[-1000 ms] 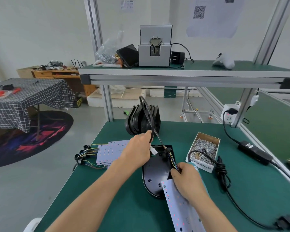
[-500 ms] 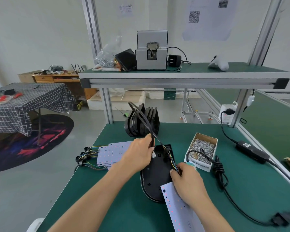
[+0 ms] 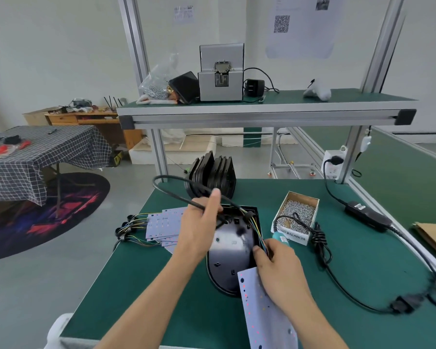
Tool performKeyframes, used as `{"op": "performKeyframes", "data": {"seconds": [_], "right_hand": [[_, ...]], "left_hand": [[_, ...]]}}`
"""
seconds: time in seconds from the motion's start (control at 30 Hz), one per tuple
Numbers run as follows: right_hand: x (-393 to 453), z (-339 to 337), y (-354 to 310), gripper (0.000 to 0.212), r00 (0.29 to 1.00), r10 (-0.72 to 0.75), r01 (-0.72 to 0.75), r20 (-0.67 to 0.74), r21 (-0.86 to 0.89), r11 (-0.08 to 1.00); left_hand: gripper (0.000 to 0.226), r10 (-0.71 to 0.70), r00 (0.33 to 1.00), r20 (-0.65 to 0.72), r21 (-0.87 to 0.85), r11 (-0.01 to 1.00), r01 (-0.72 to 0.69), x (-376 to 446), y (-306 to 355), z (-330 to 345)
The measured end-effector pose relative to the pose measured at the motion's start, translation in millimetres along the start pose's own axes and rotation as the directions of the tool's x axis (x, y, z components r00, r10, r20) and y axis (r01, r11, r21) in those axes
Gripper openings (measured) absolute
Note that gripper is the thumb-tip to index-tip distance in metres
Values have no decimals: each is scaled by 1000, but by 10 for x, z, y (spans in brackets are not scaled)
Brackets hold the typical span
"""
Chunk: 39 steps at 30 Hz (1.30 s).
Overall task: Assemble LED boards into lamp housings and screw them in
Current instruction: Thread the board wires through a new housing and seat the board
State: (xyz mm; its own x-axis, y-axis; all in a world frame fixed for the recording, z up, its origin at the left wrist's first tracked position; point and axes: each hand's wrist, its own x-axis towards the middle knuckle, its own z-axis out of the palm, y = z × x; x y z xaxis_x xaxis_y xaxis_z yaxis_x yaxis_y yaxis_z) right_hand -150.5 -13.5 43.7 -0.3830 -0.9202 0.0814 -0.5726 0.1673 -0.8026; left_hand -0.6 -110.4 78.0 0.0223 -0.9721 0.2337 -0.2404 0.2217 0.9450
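Left hand (image 3: 199, 230) grips the black cable (image 3: 173, 183), fingers curled round it, the loop arching up and leftward over the counter (image 3: 141, 280). I see the lamp housing (image 3: 230, 258) lying open between my two hands, its long axis running away from me. Right hand (image 3: 278, 269) pinches the coloured wires (image 3: 258, 231) at the housing's right edge and rests on the LED board (image 3: 264, 313), which trails toward me, its far end overlapping the housing's near right rim. To seat it, I judge the board must slide forward and left; the right hand is nearer. Spare boards (image 3: 161, 224) lie left, a screw box (image 3: 297, 215) right, stacked housings (image 3: 213, 176) behind.
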Motion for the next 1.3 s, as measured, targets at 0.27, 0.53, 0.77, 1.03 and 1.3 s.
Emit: {"op": "performKeyframes", "data": {"seconds": [0.27,0.53,0.77,1.03,1.3], "right_hand": [[-135,-53,-61,32,999,-27,26,-25,-36,999],[-136,18,-21,38,1000,-20,19,-23,-51,999],[-166,80,5,40,998,-45,44,-38,-30,999],[-251,196,63,35,999,-50,50,-6,-48,998],[-299,197,67,36,997,-59,55,-59,-65,996]], "left_hand": [[19,9,995,102,240,970,-33,-25,-19,-22],[76,-17,981,193,92,996,0,-68,130,-162],[31,-172,984,51,87,982,168,-43,51,-162],[60,58,992,111,598,793,-113,-88,-75,-279],[56,-244,970,-3,-144,960,241,-29,105,-403]]}}
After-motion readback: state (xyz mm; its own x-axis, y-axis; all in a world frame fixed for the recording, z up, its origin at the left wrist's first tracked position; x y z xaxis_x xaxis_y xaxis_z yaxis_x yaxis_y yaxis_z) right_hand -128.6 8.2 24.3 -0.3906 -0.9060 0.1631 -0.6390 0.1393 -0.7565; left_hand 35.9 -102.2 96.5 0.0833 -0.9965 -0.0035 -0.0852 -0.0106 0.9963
